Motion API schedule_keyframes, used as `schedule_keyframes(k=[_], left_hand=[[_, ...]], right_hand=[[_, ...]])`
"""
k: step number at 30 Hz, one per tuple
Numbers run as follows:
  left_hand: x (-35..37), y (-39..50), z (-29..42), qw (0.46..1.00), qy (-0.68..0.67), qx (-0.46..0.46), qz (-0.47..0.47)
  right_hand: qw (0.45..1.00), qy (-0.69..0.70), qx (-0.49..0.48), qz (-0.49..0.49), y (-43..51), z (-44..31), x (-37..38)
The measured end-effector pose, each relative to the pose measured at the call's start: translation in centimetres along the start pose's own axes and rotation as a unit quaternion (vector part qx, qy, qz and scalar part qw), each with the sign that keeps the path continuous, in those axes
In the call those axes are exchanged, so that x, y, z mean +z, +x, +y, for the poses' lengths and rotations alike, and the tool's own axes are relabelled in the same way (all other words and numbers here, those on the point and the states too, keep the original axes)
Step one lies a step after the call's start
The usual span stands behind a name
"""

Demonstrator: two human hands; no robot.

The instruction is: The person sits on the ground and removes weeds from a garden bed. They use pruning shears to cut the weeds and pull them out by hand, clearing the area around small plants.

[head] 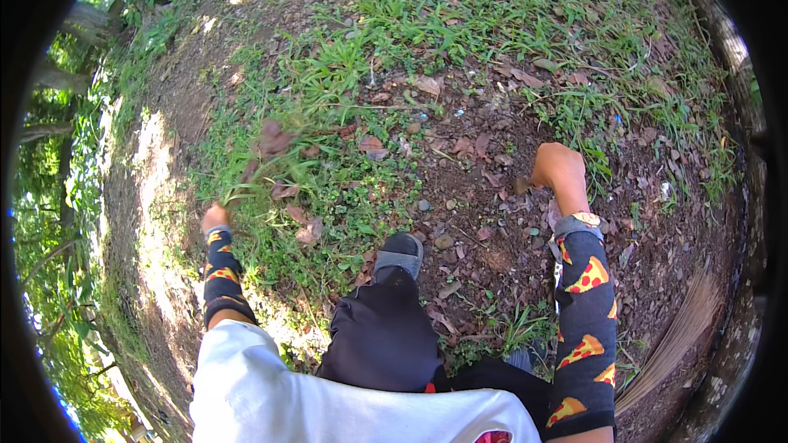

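Note:
My left hand (215,216), small and partly turned away at the left, is closed on a bunch of weeds (246,181). Motion blurs the green blades and a brown clump (273,138) above it, so I cannot tell if the clump is soil or dead leaf. On the right, my right hand (559,167) is bent at the wrist with its fingers curled under, low over dark soil (474,197). Green grass blades (596,163) stick out beside its knuckles. The fingertips, and anything inside them, are hidden.
A stick broom (677,332) lies at the lower right, alongside a log-like edge (732,344). My shoe (399,252) rests between the weedy patch and stony soil. Grass (431,24) grows ahead; dry leaves (428,85) are scattered about. Tree trunks (92,21) stand at the far left.

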State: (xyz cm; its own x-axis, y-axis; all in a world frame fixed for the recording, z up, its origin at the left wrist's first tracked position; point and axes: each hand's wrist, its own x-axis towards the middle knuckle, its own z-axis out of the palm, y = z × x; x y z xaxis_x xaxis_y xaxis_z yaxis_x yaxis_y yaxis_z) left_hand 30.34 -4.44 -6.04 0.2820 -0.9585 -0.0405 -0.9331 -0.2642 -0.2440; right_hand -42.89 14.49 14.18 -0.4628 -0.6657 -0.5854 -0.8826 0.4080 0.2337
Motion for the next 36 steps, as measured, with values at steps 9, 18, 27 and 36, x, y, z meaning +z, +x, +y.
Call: schedule_keyframes(k=[9, 18, 27, 36], left_hand=[[-5.3, -1.4, -4.2, 0.989, 0.040, 0.103, -0.103], [-12.8, -9.9, 49.1, 0.875, -0.185, 0.448, 0.009], [-6.9, -13.9, 56.4, 0.843, -0.292, 0.440, -0.104], [-2.7, -8.3, 48.8, 0.892, -0.177, 0.411, -0.062]], right_hand=[[0.999, -0.026, 0.007, -0.024, 1.5, -0.9, -0.7], [0.999, -0.020, 0.011, -0.027, 1.8, -0.5, -0.7], [0.999, -0.014, 0.021, -0.043, 2.1, -0.4, -1.2], [1.000, -0.013, 0.000, -0.002, 1.6, -0.9, -0.7]])
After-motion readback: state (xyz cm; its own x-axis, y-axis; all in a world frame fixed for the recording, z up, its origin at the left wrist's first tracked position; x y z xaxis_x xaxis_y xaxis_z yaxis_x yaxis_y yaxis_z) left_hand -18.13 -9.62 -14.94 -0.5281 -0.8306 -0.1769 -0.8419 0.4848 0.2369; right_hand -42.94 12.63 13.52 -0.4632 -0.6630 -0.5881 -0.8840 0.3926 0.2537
